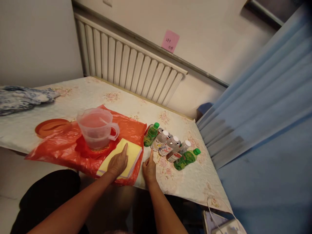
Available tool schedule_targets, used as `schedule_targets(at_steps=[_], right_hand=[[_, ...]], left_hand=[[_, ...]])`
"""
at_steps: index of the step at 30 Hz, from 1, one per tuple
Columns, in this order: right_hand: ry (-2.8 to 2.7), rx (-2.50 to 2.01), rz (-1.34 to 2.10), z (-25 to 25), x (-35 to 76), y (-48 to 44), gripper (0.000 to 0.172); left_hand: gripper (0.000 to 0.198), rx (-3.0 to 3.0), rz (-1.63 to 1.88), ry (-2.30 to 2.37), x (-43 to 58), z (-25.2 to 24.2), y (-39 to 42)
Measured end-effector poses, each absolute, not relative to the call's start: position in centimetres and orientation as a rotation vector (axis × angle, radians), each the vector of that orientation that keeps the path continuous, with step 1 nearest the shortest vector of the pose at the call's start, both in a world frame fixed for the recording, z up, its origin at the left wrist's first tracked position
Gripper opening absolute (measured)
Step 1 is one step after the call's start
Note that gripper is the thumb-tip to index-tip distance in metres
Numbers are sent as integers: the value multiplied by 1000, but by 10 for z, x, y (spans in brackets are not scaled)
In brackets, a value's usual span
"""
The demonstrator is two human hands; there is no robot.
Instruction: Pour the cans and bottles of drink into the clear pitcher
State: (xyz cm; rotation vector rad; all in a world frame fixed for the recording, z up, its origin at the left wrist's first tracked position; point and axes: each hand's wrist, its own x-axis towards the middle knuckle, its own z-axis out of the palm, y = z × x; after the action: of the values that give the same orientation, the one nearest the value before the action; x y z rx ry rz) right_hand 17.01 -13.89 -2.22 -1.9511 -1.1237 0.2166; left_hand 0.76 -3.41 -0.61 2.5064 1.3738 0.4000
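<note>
My left hand (119, 163) rests on a folded stack of yellow cloth or paper (134, 152); its index finger points forward and nothing is in its grasp. My right hand (149, 168) is above the table's front edge, index finger stretched toward the bottles and other fingers curled, holding nothing. Just beyond it is a row of drinks: a green bottle (151, 135), clear bottles with white caps (159, 141), several cans partly hidden behind them, and another green bottle (187, 159). Left of the stack, a translucent measuring jug (95, 130) stands in a red scalloped dish (81, 149).
A red plastic bag (131, 122) lies spread under the dish and stack. An orange lid (50, 127) is on the left, with patterned fabric (24, 97) beyond. A radiator (126, 61) lines the wall, a blue curtain (263, 113) hangs right, and a white cable (209, 208) droops near the front-right edge.
</note>
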Motion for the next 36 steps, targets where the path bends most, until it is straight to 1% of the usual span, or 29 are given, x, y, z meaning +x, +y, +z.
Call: schedule_targets(at_steps=[18, 36], right_hand=[[-1096, -1948, 210, -21, 172, -137, 88], [-1107, -1976, 168, -25, 171, -138, 84]], left_hand=[[66, 2507, 382, 1384, 7, -1, -38], [63, 2519, 399, 1372, 6, -2, -38]])
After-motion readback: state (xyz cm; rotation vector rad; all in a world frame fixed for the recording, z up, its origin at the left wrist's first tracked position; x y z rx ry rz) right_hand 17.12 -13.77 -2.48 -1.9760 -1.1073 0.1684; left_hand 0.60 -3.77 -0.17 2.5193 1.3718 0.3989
